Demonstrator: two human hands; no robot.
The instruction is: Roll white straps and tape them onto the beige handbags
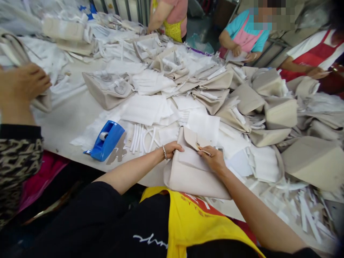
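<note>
A pale beige handbag (196, 179) lies at the table's front edge, close to my body. My left hand (172, 148) grips its upper left edge, thumb on the front. My right hand (213, 159) is closed at the bag's flap (189, 137), near a small gold-coloured metal clasp (198, 146). A thin pale strip shows between its fingers; whether it belongs to the bag is unclear. White sheets (204, 125) lie just behind the bag. To the left are several white tubes (138, 138) and a blue tape dispenser (107, 140).
Beige handbags (282, 113) crowd the right side, and more stand behind (107, 89). Paper strips (303, 208) litter the front right. At left, another person's hand (24, 86) holds a beige bag (13, 46). Other people (243, 36) work across the table.
</note>
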